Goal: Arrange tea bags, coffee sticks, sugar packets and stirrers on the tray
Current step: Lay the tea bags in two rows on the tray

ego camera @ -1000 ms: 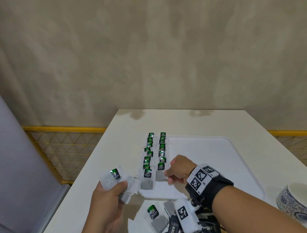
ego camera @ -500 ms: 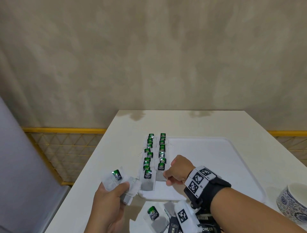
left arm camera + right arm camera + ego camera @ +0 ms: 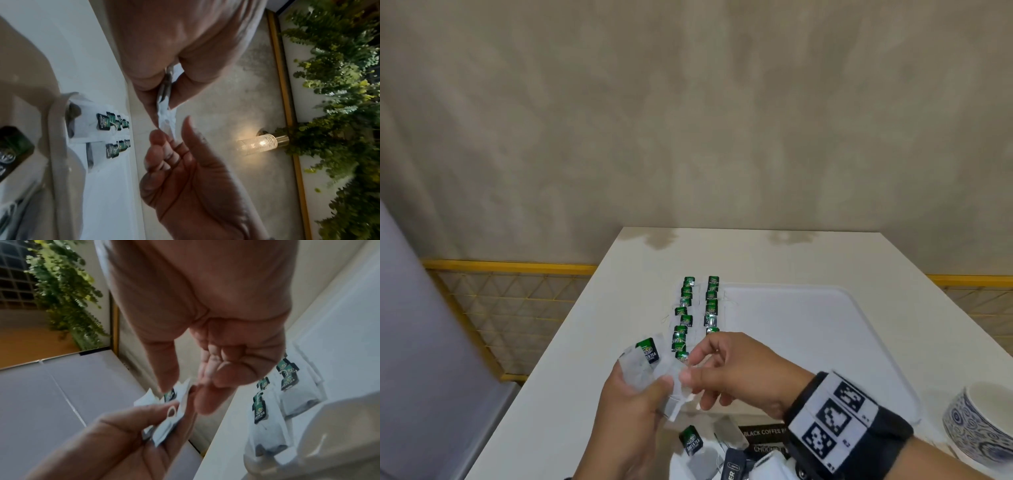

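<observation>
My left hand (image 3: 650, 385) grips a small bunch of white tea bags (image 3: 640, 368) with a green tag (image 3: 648, 349), held above the table's front left. My right hand (image 3: 688, 375) has come over to it, and its thumb and forefinger pinch the edge of one tea bag (image 3: 185, 387) from that bunch. Two rows of green-tagged tea bags (image 3: 698, 308) lie along the left side of the white tray (image 3: 825, 329). The near ends of both rows are hidden behind my hands. In the left wrist view the bunch (image 3: 164, 100) sits between thumb and fingers.
Near the front edge lie a loose tea bag (image 3: 691, 440) and black coffee sticks (image 3: 763, 432). A blue-patterned cup (image 3: 977, 425) stands at the right. The table (image 3: 756, 253) meets a beige wall at the back. A yellow-framed railing (image 3: 510, 267) runs on the left.
My right hand has left the near end of the tray's right row and moved left to the bunch in my left hand. The left hand rose slightly to meet it.
</observation>
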The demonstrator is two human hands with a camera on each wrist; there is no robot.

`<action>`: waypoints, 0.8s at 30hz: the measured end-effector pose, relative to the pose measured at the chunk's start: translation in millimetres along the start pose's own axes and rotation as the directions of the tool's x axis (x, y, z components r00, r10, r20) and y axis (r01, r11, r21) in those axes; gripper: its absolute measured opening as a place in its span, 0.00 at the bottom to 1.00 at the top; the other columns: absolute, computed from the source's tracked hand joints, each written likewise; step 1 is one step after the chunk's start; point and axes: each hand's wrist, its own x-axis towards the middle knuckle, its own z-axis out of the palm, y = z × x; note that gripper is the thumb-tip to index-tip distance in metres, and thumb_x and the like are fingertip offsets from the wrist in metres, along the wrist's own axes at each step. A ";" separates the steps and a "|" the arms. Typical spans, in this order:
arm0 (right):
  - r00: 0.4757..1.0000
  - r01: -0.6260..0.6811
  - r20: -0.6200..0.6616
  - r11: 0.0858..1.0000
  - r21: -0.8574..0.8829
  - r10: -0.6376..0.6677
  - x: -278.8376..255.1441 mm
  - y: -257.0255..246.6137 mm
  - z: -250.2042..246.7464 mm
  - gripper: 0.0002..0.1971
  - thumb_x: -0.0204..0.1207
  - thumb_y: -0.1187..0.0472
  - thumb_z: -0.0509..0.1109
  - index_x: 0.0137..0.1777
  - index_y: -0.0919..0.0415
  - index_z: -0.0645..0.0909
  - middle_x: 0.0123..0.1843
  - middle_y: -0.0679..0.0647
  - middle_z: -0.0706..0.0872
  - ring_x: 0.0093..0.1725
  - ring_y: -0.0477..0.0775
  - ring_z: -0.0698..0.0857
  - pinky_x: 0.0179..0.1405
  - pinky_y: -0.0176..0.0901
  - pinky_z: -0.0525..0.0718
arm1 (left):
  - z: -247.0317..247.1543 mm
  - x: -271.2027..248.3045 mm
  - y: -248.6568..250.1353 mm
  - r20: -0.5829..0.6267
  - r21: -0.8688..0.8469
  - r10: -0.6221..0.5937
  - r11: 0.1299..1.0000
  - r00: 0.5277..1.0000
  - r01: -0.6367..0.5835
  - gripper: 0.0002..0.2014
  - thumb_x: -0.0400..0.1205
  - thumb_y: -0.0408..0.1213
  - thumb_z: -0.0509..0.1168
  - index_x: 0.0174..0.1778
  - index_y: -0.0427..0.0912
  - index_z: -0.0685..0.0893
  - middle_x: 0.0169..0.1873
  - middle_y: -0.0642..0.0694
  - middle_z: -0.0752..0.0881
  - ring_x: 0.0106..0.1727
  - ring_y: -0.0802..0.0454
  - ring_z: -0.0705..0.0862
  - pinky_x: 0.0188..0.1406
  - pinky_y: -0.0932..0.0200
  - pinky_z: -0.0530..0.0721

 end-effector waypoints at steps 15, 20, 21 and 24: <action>0.985 0.122 -0.102 0.983 -0.138 -0.137 -19.7 -4.6 -4.3 0.15 0.72 0.68 0.64 0.53 0.49 0.77 0.28 0.48 0.74 0.21 0.49 0.80 0.29 0.39 0.74 | 8.6 -11.5 8.7 -0.044 -0.167 -0.208 0.966 0.977 0.198 0.13 0.84 0.22 0.55 0.63 0.28 0.76 0.45 0.24 0.86 0.32 0.37 0.90 0.28 0.46 0.90; 0.977 0.139 -0.152 0.987 -0.086 -0.151 -16.4 -7.2 8.2 0.13 0.71 0.67 0.65 0.53 0.50 0.73 0.33 0.53 0.79 0.24 0.52 0.82 0.31 0.44 0.80 | 14.7 -22.5 5.6 0.111 -0.073 -0.214 0.972 0.971 0.223 0.18 0.74 0.33 0.68 0.60 0.35 0.82 0.49 0.30 0.90 0.44 0.34 0.90 0.55 0.34 0.86; 0.969 0.150 -0.187 0.985 -0.084 -0.164 -15.8 -7.5 9.5 0.13 0.72 0.66 0.66 0.52 0.50 0.73 0.34 0.53 0.79 0.24 0.51 0.82 0.31 0.43 0.80 | 14.2 -21.9 4.4 0.089 -0.077 -0.222 0.970 0.971 0.229 0.18 0.74 0.32 0.68 0.61 0.35 0.82 0.50 0.30 0.89 0.47 0.33 0.89 0.58 0.33 0.83; 0.924 0.207 -0.293 0.965 -0.160 -0.247 -15.1 -8.3 9.6 0.12 0.71 0.66 0.66 0.51 0.49 0.72 0.32 0.49 0.79 0.24 0.45 0.79 0.29 0.36 0.77 | 9.0 -15.1 1.9 -0.039 -0.133 -0.244 0.962 0.969 0.237 0.13 0.79 0.24 0.65 0.60 0.31 0.81 0.48 0.29 0.89 0.45 0.33 0.90 0.45 0.34 0.88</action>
